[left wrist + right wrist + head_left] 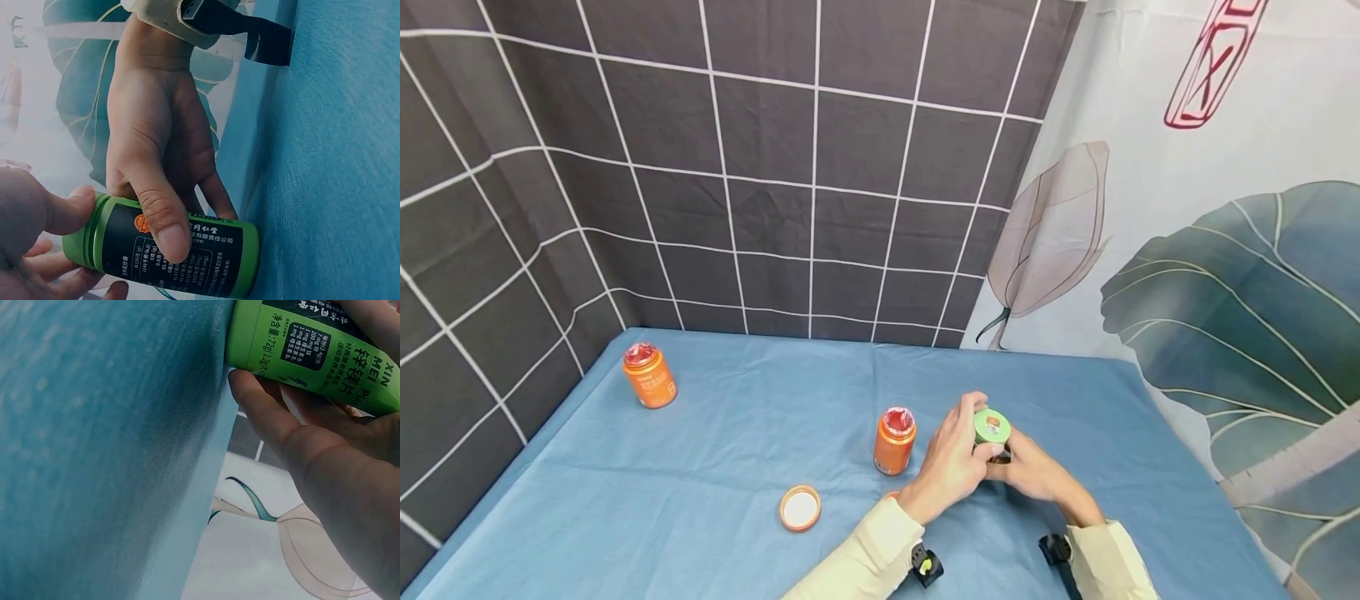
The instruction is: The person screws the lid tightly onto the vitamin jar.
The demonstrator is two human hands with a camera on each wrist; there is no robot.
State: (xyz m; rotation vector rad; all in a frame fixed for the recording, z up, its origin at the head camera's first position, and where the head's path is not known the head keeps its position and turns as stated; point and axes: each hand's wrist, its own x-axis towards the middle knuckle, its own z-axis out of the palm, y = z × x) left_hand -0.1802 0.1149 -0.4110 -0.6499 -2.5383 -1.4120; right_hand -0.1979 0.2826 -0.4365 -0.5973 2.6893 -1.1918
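A green bottle [992,426] with a black label [209,253] and a ribbed green cap [78,247] stands at the right of the blue cloth, its base at the cloth. My left hand [951,458] grips the cap, with the thumb [72,209] on its side and fingers around the far side. Lower down, my right hand [1033,471] holds the bottle's body. In the left wrist view the right thumb [172,240] presses over the label. The right wrist view shows the right fingers [269,415] along the body's green side.
Left of my hands stands an uncapped orange bottle [894,442]; another uncapped orange bottle [651,377] is at the far left. An orange cap [800,508] lies with its white inside up. Something orange [891,495] shows partly behind my left wrist. Dark gridded fabric [767,167] hangs behind the table.
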